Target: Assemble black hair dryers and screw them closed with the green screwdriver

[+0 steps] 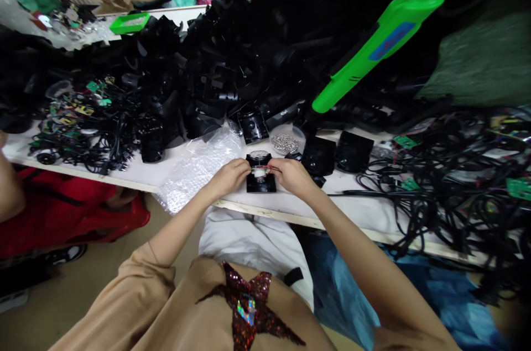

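A small black plastic housing (261, 187) lies on the bench in front of me, with a round ribbed grille at its far end. Inside it sits a white and metallic part (260, 174), perhaps a small motor. Thin reddish wires (262, 167) cross above this part. My left hand (230, 177) is closed at the housing's left edge, fingers and thumb pinched together. From the other side, my right hand (290, 175) pinches the wires near the housing's right edge. The fingertips partly hide what they grip.
Behind my hands stands a clear bowl of small metal screws (284, 143). A green electric screwdriver (377, 47) hangs at upper right. Bubble wrap (199, 166) lies left; black cables (415, 207) spread right. Black housings (232, 74) are heaped behind. Other people sit across and left.
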The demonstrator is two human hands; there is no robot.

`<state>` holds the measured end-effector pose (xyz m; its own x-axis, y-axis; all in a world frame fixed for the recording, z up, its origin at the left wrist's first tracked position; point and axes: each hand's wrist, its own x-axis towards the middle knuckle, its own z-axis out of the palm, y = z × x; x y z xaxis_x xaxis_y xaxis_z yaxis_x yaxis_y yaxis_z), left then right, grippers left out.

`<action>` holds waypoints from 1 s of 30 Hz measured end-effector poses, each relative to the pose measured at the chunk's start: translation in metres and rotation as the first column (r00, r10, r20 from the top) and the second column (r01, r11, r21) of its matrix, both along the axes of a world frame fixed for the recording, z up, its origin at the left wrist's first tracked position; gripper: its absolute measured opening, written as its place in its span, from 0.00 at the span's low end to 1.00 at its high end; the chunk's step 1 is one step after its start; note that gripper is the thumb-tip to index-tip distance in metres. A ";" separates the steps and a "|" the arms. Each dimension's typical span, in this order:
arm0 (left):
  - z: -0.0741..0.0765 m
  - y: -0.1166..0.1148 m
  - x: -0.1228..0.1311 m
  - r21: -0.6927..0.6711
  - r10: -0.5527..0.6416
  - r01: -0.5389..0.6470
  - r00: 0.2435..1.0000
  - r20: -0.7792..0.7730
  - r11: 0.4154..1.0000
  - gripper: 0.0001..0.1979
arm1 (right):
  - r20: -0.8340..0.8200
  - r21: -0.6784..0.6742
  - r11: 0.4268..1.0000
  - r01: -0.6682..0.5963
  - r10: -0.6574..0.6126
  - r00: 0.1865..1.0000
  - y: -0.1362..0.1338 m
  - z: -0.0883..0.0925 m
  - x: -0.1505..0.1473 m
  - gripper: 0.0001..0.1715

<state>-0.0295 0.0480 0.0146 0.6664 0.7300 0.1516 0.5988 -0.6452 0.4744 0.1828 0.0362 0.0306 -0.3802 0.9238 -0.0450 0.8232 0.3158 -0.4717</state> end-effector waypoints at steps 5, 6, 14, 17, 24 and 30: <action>0.004 0.001 0.002 -0.009 -0.007 0.006 1.000 -0.023 1.000 0.10 | -0.006 0.001 1.000 -0.017 0.017 1.000 0.000 -0.001 0.000 0.10; 0.006 0.001 0.002 -0.014 -0.011 0.010 0.999 -0.030 1.000 0.10 | -0.004 0.000 1.000 -0.020 0.020 1.000 0.001 -0.002 0.000 0.10; 0.018 0.006 0.005 -0.031 -0.071 0.068 0.992 -0.106 0.997 0.10 | 0.033 -0.011 0.999 -0.041 0.041 0.999 0.001 -0.002 -0.002 0.11; 0.020 0.010 0.006 -0.026 -0.108 0.106 0.985 -0.133 0.994 0.10 | 0.061 -0.013 0.999 -0.043 0.044 0.997 0.001 -0.002 -0.004 0.11; 0.026 0.014 0.010 -0.059 -0.123 0.114 0.971 -0.205 0.992 0.11 | 0.114 0.012 0.998 -0.061 0.059 0.992 -0.001 -0.002 -0.005 0.13; 0.029 0.011 0.008 -0.099 -0.061 0.041 0.976 -0.211 0.994 0.06 | 0.156 0.027 0.996 -0.080 0.075 0.985 -0.001 0.001 -0.003 0.11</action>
<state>-0.0210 0.0591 0.0436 0.7126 0.6986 -0.0653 0.6602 -0.6361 0.3993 0.1793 0.0355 0.0319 -0.4416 0.8938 -0.0785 0.8579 0.3951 -0.3286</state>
